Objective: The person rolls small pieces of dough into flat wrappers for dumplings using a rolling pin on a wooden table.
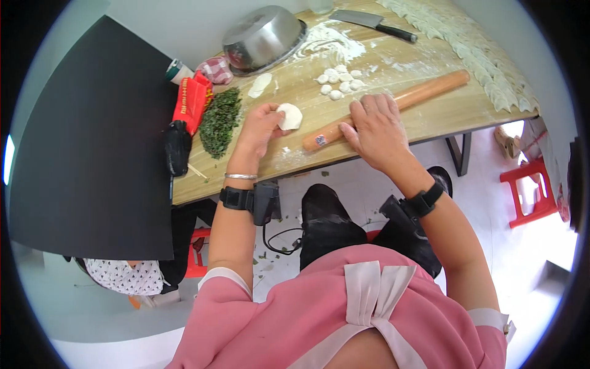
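Dough disc [290,116] sits at the near part of the wooden table [442,117], pinched at its edge by the fingers of the left hand [261,126], which curl partly closed around it. Right hand [376,128] lies palm down and flat on the rolling pin [393,106], fingers spread, pressing rather than gripping; the pin rests at an angle, its near end just beside the disc.

Work completed, as judged from the layout: a long band of folded dumplings [473,46] is ranged along the far right edge of the table, so a good number of wrappers have already been rolled and filled. One flattened wrapper [260,85] lies apart, near the upturned steel bowl [263,38].

Work outstanding: a small cluster of unrolled dough pieces [339,79] waits beyond the pin, on scattered flour [329,44]. A heap of chopped greens [221,120] lies at the left. The disc in hand appears only partly rolled; its thickness cannot be told.

Other items: a cleaver [372,22] at the far edge, a red packet [192,98] beside the greens, a red stool [528,190] on the floor.

Assessment: rolling is well advanced, with roughly a handful of pieces left.
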A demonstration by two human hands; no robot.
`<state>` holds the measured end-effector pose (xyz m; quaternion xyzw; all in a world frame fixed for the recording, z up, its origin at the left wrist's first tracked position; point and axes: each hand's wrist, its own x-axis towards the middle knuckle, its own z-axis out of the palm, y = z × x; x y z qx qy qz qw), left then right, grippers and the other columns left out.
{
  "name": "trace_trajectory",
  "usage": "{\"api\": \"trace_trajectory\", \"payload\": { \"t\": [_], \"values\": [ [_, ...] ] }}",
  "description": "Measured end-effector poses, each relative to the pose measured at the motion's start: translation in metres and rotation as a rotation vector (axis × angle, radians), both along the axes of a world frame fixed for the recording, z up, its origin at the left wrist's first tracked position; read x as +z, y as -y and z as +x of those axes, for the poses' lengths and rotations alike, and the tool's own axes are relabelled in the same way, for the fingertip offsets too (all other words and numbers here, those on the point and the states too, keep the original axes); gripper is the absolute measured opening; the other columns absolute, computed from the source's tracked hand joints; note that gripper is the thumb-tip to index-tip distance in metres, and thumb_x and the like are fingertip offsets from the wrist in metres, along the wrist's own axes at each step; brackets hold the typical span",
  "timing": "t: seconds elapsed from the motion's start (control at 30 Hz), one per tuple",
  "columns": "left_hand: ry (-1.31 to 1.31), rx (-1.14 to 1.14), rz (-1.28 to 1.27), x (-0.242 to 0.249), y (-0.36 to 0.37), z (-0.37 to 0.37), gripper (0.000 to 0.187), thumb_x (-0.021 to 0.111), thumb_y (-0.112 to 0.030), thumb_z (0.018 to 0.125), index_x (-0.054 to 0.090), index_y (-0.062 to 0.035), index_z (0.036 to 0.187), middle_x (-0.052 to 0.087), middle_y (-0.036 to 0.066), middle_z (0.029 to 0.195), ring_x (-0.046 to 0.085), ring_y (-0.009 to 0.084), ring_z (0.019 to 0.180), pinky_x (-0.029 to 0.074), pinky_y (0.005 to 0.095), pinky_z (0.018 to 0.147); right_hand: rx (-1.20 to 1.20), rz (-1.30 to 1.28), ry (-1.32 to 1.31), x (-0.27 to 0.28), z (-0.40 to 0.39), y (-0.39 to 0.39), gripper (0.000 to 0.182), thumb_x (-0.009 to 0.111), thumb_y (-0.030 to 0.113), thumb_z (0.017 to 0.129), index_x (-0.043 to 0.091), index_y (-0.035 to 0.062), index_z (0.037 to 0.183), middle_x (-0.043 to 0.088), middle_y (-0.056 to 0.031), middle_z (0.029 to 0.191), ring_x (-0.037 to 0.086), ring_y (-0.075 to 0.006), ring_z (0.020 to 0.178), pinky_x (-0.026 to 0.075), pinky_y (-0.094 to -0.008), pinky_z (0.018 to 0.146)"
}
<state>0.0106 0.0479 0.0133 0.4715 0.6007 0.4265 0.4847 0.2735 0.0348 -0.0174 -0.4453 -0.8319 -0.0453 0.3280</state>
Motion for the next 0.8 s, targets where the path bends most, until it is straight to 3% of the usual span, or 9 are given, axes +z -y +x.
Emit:
{"api": "trace_trajectory", "payload": {
  "t": [0.13, 0.27, 0.37, 0.43, 0.47, 0.53, 0.6, 0.7, 0.8],
  "values": [
    [0.007, -0.040, -0.116, 0.003, -0.007, -0.017, 0.021, 0.057, -0.012, 0.094, 0.056, -0.0002, 0.111, 0.064, 0.010, 0.104, 0.065, 0.0192, 0.093, 0.056, 0.0334, 0.080, -0.004, 0.017, -0.003, 0.001, -0.001, 0.001, 0.034, 0.056, 0.037, 0.089, 0.057, 0.0033, 0.095, 0.053, -0.0143, 0.097, 0.048, -0.0322, 0.101, 0.033, -0.0456, 0.101],
    [0.258, 0.194, 0.128, 0.015, -0.053, -0.047, 0.025, 0.053, -0.010, 0.094, 0.056, 0.0030, 0.115, 0.064, 0.012, 0.106, 0.065, 0.0231, 0.097, 0.056, 0.0371, 0.085, 0.002, 0.003, 0.013, 0.004, 0.001, 0.000, 0.034, 0.055, 0.037, 0.089, 0.056, 0.0037, 0.094, 0.053, -0.0143, 0.096, 0.048, -0.0323, 0.100, 0.033, -0.0462, 0.101],
    [0.114, 0.317, 0.091, 0.012, -0.068, -0.062, 0.025, 0.055, -0.012, 0.093, 0.057, 0.0001, 0.114, 0.064, 0.008, 0.100, 0.064, 0.0180, 0.090, 0.055, 0.0323, 0.076, -0.002, 0.013, 0.015, 0.000, 0.001, 0.001, 0.034, 0.055, 0.038, 0.090, 0.056, 0.0039, 0.094, 0.053, -0.0144, 0.096, 0.048, -0.0326, 0.100, 0.033, -0.0463, 0.101],
    [-0.253, 0.438, 0.114, 0.007, -0.072, -0.057, 0.029, 0.060, -0.017, 0.090, 0.058, 0.0002, 0.113, 0.064, 0.008, 0.094, 0.063, 0.0132, 0.077, 0.048, 0.0245, 0.058, -0.016, 0.025, 0.006, 0.001, 0.003, -0.001, 0.034, 0.055, 0.038, 0.090, 0.056, 0.0040, 0.095, 0.053, -0.0145, 0.095, 0.048, -0.0328, 0.100, 0.032, -0.0462, 0.102],
    [-0.258, 0.426, 0.112, 0.003, -0.073, -0.054, 0.029, 0.060, -0.017, 0.090, 0.058, 0.0002, 0.113, 0.064, 0.008, 0.094, 0.063, 0.0132, 0.077, 0.048, 0.0245, 0.058, 0.003, -0.007, 0.004, 0.003, 0.004, -0.001, 0.035, 0.055, 0.038, 0.090, 0.056, 0.0040, 0.096, 0.053, -0.0149, 0.096, 0.048, -0.0331, 0.101, 0.032, -0.0462, 0.102],
    [-0.332, 0.289, 0.129, -0.001, -0.066, -0.035, 0.026, 0.061, -0.019, 0.090, 0.059, -0.0046, 0.112, 0.063, 0.002, 0.094, 0.058, 0.0087, 0.079, 0.042, 0.0227, 0.060, 0.007, -0.062, 0.003, 0.001, 0.003, 0.001, 0.035, 0.054, 0.039, 0.090, 0.057, 0.0039, 0.097, 0.054, -0.0152, 0.096, 0.049, -0.0334, 0.101, 0.032, -0.0461, 0.102],
    [-0.363, 0.190, 0.135, -0.004, -0.066, -0.018, 0.023, 0.061, -0.017, 0.091, 0.060, -0.0039, 0.110, 0.063, 0.002, 0.094, 0.058, 0.0090, 0.080, 0.044, 0.0225, 0.064, 0.008, 0.005, -0.008, -0.002, 0.004, 0.000, 0.037, 0.053, 0.039, 0.091, 0.057, 0.0038, 0.099, 0.054, -0.0156, 0.098, 0.049, -0.0334, 0.102, 0.031, -0.0463, 0.102],
    [-0.498, -0.253, 0.355, -0.006, -0.071, 0.006, 0.026, 0.062, -0.010, 0.089, 0.063, -0.0038, 0.114, 0.064, 0.002, 0.097, 0.057, 0.0102, 0.083, 0.048, 0.0242, 0.075, 0.002, -0.013, 0.021, 0.000, 0.005, 0.000, 0.038, 0.052, 0.040, 0.091, 0.057, 0.0034, 0.100, 0.055, -0.0158, 0.099, 0.049, -0.0334, 0.104, 0.031, -0.0462, 0.102],
    [-0.644, -0.419, 0.512, -0.004, -0.065, 0.035, 0.028, 0.064, -0.008, 0.086, 0.064, -0.0048, 0.114, 0.063, 0.004, 0.098, 0.057, 0.0120, 0.084, 0.048, 0.0241, 0.075, -0.003, 0.010, 0.024, -0.001, 0.004, 0.000, 0.038, 0.052, 0.040, 0.091, 0.057, 0.0037, 0.100, 0.055, -0.0155, 0.099, 0.049, -0.0330, 0.104, 0.031, -0.0455, 0.102]
  ]
}}
